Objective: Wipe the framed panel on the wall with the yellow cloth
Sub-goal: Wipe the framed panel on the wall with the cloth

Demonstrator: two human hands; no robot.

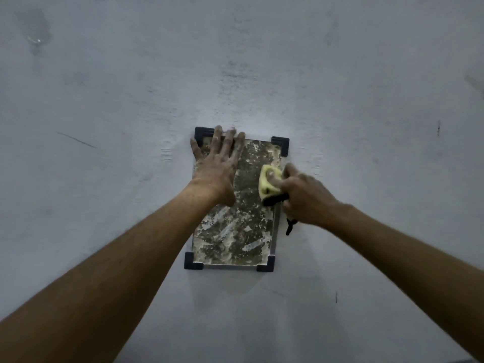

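The framed panel (235, 231) hangs on the grey wall, a tall rectangle with black corner brackets and a surface blotched with white and dark patches. My left hand (214, 169) lies flat on its upper left part, fingers spread and reaching over the top edge. My right hand (303, 197) grips the yellow cloth (267, 183) and presses it against the panel's right side, about mid-height. The cloth has a dark lower edge, and a short black strap hangs below my right hand.
The wall (366, 87) is bare grey plaster with scuffs and a few small dark marks. A nail-like spot (38, 40) sits at the upper left. Nothing else hangs near the panel.
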